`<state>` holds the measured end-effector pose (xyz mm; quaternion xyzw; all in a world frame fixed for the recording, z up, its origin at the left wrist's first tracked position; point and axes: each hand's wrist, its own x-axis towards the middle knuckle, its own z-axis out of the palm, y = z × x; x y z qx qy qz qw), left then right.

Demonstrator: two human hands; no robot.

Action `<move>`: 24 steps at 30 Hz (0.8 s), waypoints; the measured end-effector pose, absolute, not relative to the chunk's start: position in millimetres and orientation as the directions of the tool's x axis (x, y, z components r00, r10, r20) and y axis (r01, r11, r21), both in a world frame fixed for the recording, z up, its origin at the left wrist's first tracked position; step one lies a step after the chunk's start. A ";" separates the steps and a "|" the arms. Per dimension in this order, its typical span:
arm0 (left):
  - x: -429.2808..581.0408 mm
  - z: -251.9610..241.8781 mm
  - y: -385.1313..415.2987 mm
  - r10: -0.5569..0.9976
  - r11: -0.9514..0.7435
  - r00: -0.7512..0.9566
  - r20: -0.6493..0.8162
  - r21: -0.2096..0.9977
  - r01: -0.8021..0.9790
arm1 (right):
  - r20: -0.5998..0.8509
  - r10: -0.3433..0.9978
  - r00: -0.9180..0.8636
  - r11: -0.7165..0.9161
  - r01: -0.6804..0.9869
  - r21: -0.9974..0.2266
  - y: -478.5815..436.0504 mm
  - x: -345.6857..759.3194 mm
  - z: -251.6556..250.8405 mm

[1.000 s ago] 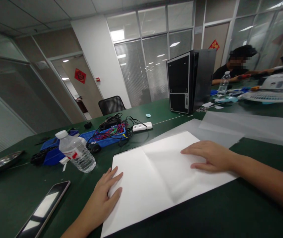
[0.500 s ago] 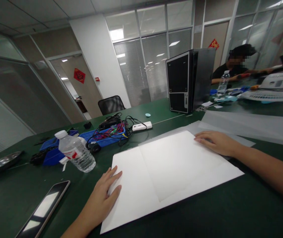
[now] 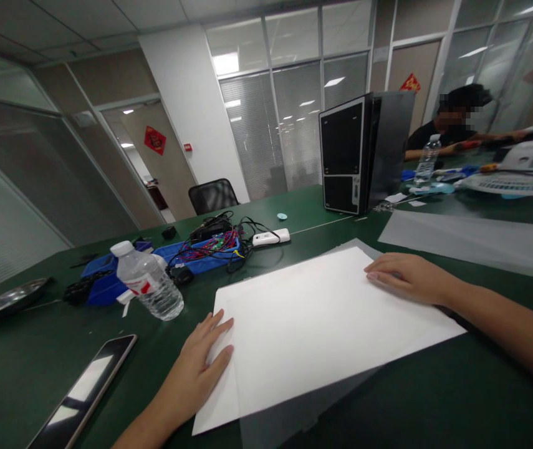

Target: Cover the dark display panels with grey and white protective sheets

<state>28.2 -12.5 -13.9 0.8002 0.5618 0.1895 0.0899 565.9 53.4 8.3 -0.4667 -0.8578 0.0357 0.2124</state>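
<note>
Translucent sheet [image 3: 285,415] has shifted toward the wearer, now sticking out past the white paper's [image 3: 322,330] near edge; over or under it, can't tell. Paper lies flat on the tabletop [image 3: 416,399] between both hands. Left hand [image 3: 198,368] rests on its left edge, fingers apart. Right hand [image 3: 413,277] at right edge, fingers together; pinch or just resting, can't tell.
</note>
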 end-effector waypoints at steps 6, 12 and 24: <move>27.8 -13.8 -13.0 0.930 -0.359 0.297 0.216 0.375 0.854 | 0.293 0.819 -0.494 0.562 0.795 -0.229 50.0 557.7 7.3; 26.5 -15.8 -12.4 0.932 -0.358 0.301 0.203 0.373 0.856 | 0.269 0.781 -0.563 0.619 0.756 -0.214 40.7 539.4 13.2; 25.5 -8.1 -10.0 0.945 -0.327 0.287 0.157 0.424 0.845 | 0.242 0.782 -0.574 0.620 0.758 -0.204 38.6 534.4 15.8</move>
